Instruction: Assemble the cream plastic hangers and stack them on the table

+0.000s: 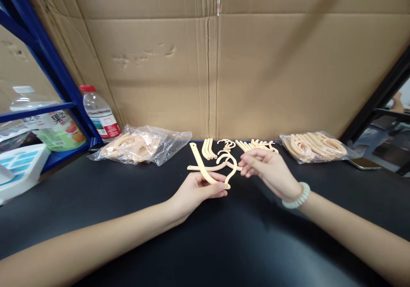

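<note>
My left hand is closed, thumb on top, around a beige plastic hanger piece: a long curved arm joined at its lower end to an S-shaped hook. The arm points up and to the left. Just behind it on the table lies another beige hanger, partly covered by the held one. To the right, my right hand, with a pale beaded bracelet on its wrist, has thumb and fingers pinched together near the hook. What it holds, if anything, I cannot make out.
Along the back of the black table lie loose hanger arms, hooks and more arms. Clear bags of beige parts sit left and right. A red-capped bottle stands by the blue frame; cardboard rises behind.
</note>
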The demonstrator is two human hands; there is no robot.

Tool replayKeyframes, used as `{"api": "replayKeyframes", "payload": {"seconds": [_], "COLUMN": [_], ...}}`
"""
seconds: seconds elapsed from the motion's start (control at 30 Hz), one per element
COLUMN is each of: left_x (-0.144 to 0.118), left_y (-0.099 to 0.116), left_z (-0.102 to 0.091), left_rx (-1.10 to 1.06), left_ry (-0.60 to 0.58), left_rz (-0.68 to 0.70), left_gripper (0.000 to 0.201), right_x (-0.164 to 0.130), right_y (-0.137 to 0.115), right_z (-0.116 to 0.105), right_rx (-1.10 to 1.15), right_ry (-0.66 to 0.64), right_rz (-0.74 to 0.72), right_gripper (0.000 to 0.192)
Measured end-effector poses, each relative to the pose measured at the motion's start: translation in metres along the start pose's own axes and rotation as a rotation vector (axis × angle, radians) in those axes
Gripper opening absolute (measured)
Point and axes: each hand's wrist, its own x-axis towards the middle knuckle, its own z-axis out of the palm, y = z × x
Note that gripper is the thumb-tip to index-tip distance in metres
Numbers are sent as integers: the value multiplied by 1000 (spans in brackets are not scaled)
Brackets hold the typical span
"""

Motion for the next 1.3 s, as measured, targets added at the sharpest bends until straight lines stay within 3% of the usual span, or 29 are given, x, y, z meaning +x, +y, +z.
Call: {"api": "replayKeyframes", "payload": {"seconds": [0.1,0.2,0.27,0.4,0.57,0.67,0.8,0.9,1.0,1.1,1.3], "left_x": [2,3,3,4,4,5,4,4,4,4,4], "left_y": [1,2,2,2,2,2,2,2,2,3,0], "left_z": [-1,-1,-1,-1,-1,-1,-2,-3,-4,-4,-5], "left_rx": [-55,-105,-130,-132,-139,-149,-167,-191,-214,-215,-213], "left_ry": [28,41,42,37,44,48,52,32,22,18,9], "left_rz": [-8,11,18,18,21,17,23,10,-1,2,24], "left_gripper": [23,19,18,19,21,20,19,20,21,19,18], "right_x": [24,44,53,61,61,59,56,50,37,18,-10], "right_y": [1,11,20,33,34,32,26,17,4,-5,-3], "right_z": [-28,-51,-60,-63,-57,-55,-54,-53,-45,-30,-4], "right_rx": [-381,-952,-1067,-1079,-1046,-988,-851,-717,-396,-68,-1], "right_ry": [46,-74,-166,-249,-284,-242,-86,48,134,132,105], "right_rz": [-175,-413,-470,-488,-487,-469,-416,-365,-309,-215,-64], "right_gripper": [22,15,12,17,16,15,16,28,30,29,30]}}
